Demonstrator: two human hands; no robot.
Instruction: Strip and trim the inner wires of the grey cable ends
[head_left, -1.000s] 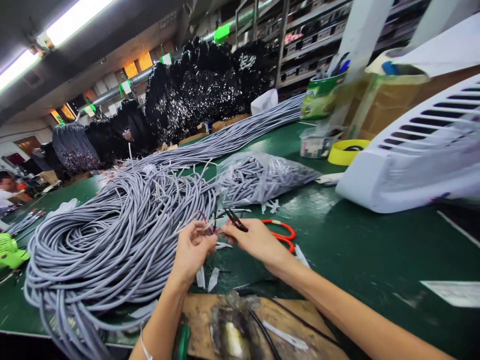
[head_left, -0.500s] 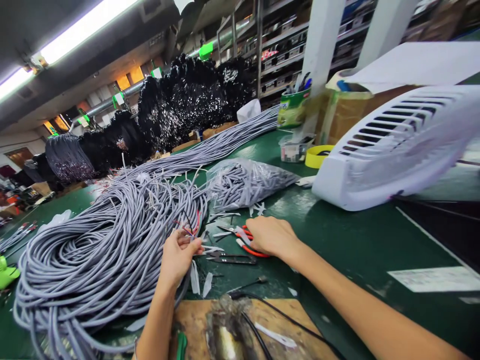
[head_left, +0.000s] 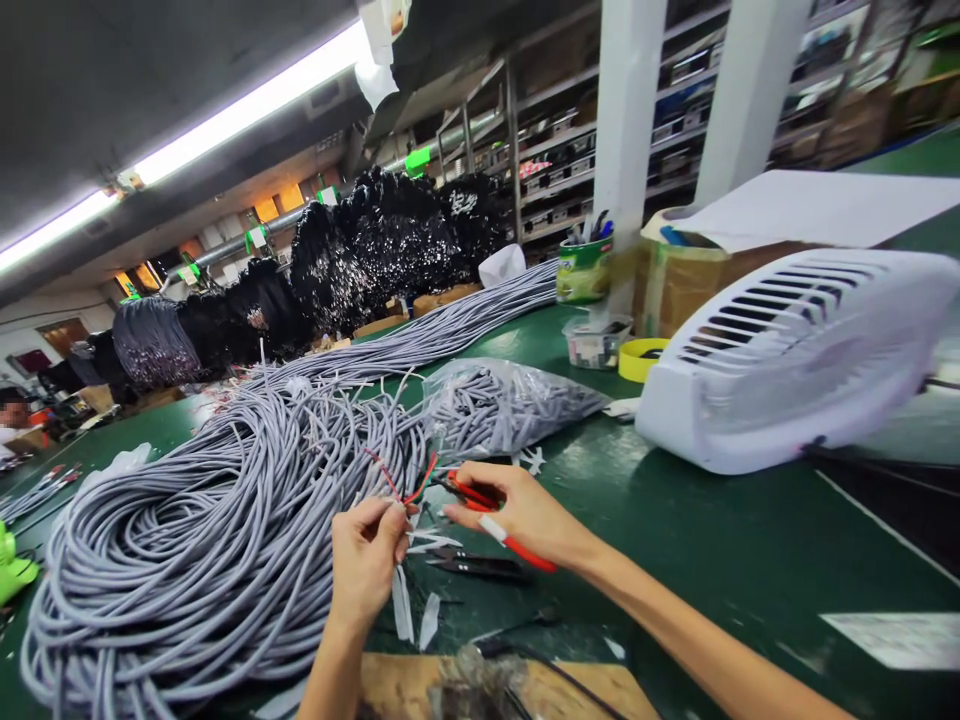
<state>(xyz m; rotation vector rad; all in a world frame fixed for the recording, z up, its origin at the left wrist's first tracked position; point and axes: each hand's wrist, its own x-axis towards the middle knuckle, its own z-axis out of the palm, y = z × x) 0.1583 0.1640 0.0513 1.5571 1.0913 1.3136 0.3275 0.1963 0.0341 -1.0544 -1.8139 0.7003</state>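
My left hand [head_left: 369, 555] is closed, its fingertips pinching the end of a grey cable. Thin coloured wires [head_left: 421, 480], red and green among them, fan out above the fingertips. In my right hand [head_left: 517, 515] are red-handled pliers [head_left: 529, 553], their dark jaws pointing left close to these wires. A big coil of grey cable [head_left: 180, 530] fills the table on the left, beside my left hand. Black thread snips [head_left: 480, 565] lie on the table just below the pliers, near white scraps [head_left: 403, 603].
A clear bag of short grey cable pieces [head_left: 510, 405] lies beyond my hands. On the right stand a white fan [head_left: 787, 370], a yellow tape roll [head_left: 637, 360] and a green can of pens [head_left: 583, 268]. A wooden board [head_left: 397, 685] is at the front edge.
My right hand has lifted the red-handled pliers off the table and brought them left, up to the wires. My left hand still pinches the cable end. The view has tilted upward.
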